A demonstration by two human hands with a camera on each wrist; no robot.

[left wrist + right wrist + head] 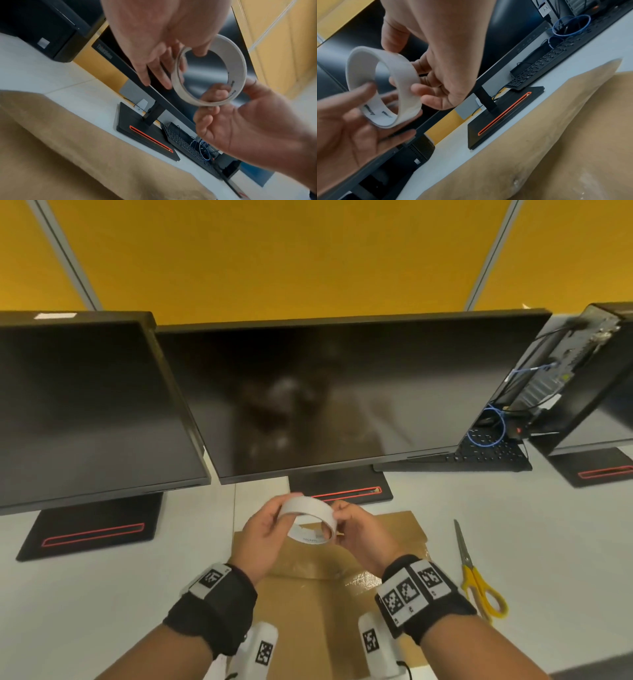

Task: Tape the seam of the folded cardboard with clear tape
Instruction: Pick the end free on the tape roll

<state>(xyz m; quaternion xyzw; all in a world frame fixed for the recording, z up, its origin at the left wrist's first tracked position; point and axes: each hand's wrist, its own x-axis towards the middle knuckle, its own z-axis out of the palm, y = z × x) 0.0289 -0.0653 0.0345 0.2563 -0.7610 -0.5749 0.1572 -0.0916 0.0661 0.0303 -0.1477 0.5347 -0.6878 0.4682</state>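
Note:
A white roll of tape [308, 508] is held up between both hands over the folded brown cardboard [325, 611]. My left hand [284, 513] grips the roll's left side, thumb inside the ring. My right hand [337, 520] pinches its right rim. In the left wrist view the roll [238, 56] hangs between my left hand [180, 65] above and my right hand [228, 94] below. From the right wrist, the roll [406, 86] sits between my right hand [419, 79] and left hand [373, 102]. A glossy strip [363, 577] shows along the cardboard's fold.
Yellow-handled scissors [476, 577] lie on the white desk right of the cardboard. Two dark monitors [325, 405] [85, 412] stand close behind the hands, their bases [339, 491] on the desk. A black keyboard [489, 453] and cables sit at the back right.

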